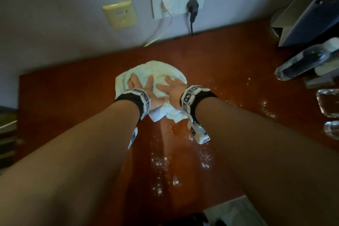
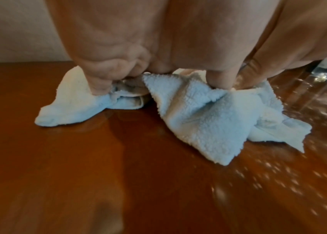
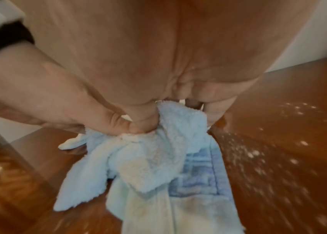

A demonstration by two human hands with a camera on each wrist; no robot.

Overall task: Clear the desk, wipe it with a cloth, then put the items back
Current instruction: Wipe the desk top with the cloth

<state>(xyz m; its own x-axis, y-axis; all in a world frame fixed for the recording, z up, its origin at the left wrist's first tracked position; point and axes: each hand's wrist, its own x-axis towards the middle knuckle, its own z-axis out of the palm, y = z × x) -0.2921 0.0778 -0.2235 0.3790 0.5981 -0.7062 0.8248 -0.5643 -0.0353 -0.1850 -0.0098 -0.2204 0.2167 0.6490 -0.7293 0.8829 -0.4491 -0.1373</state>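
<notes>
A pale blue-white fleece cloth [image 1: 159, 71] [image 2: 208, 120] [image 3: 154, 166] lies crumpled on the reddish-brown wooden desk [image 1: 73, 97], near the wall. My left hand [image 1: 143, 88] [image 2: 118, 47] presses down on its left part with fingers spread. My right hand [image 1: 172, 86] [image 3: 158, 55] presses on its right part and lies over the left thumb. The fingertips of both hands dig into the folds. The cloth under the palms is hidden.
White specks and wet streaks [image 1: 161, 163] dot the desk toward me and to the right. At the right edge stand a clear bottle [image 1: 302, 62], two glasses [image 1: 328, 102] and a dark box [image 1: 311, 14]. Wall sockets [image 1: 179, 0] with plugged cables sit behind the cloth.
</notes>
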